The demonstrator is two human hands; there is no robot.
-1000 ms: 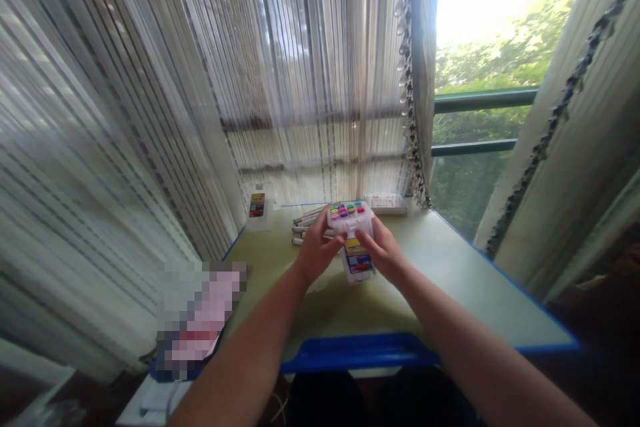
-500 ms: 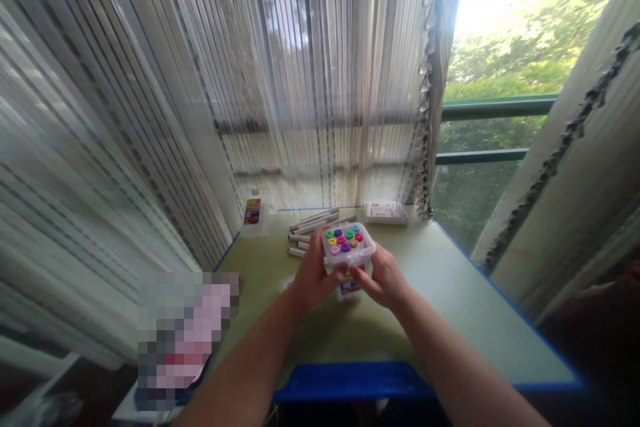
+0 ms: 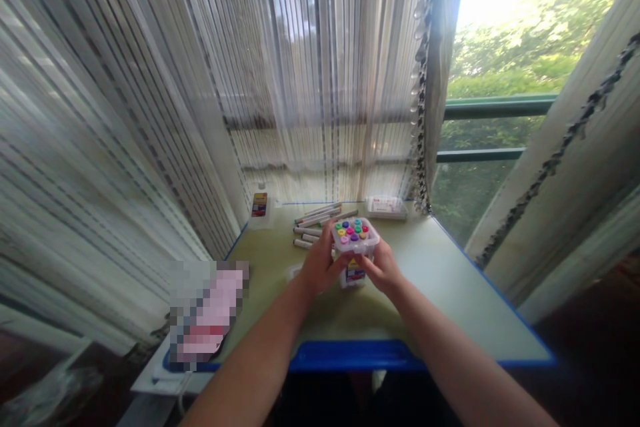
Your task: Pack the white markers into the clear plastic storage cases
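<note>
In the head view, the left hand (image 3: 317, 263) and right hand (image 3: 384, 265) are gripping the marker case (image 3: 361, 248) from both sides, just below the frame's centre. Since a second ago, the case is tipping: its coloured ends (image 3: 350, 231) are showing more fully, its front label (image 3: 356, 272) less. Loose markers (image 3: 315, 217) are lying up and left.

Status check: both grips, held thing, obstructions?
Left grip and right grip around translucent rectangular plastic box. Box roughly upright, multicoloured round ends on top. Slim white markers beyond; no obstruction seen.
</note>
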